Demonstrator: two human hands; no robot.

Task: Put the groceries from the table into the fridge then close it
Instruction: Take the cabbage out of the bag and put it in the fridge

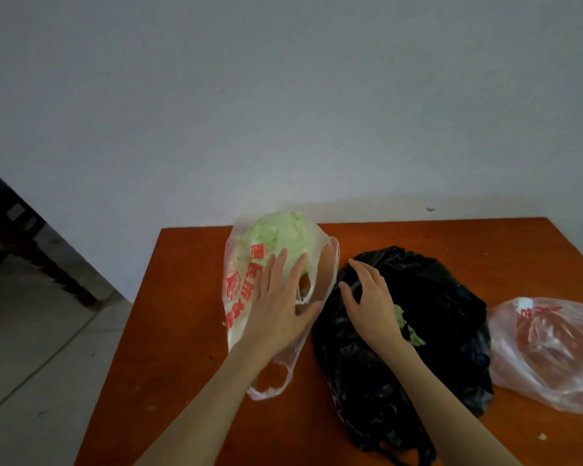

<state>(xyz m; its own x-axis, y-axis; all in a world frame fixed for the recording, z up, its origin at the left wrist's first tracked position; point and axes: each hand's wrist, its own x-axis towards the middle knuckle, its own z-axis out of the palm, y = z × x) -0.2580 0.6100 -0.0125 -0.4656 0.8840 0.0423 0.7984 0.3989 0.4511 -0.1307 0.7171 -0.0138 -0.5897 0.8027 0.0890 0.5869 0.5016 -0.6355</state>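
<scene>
Three bags lie on an orange-brown table [189,331]. At the left, a clear plastic bag [239,297] with red print holds a pale green cabbage [280,233]. My left hand [276,304] rests flat on this bag with fingers spread, holding nothing. A crumpled black plastic bag [428,331] sits in the middle, and green leaves [408,327] peek out of it. My right hand [367,297] lies on the black bag's left side, fingers curved and apart. A clear bag [549,351] with reddish contents lies at the right. The fridge is out of view.
A plain white wall [283,112] stands right behind the table. To the left, a grey tiled floor [41,331] and a dark piece of furniture [11,227]. A small green scrap [542,436] lies near the table's front right.
</scene>
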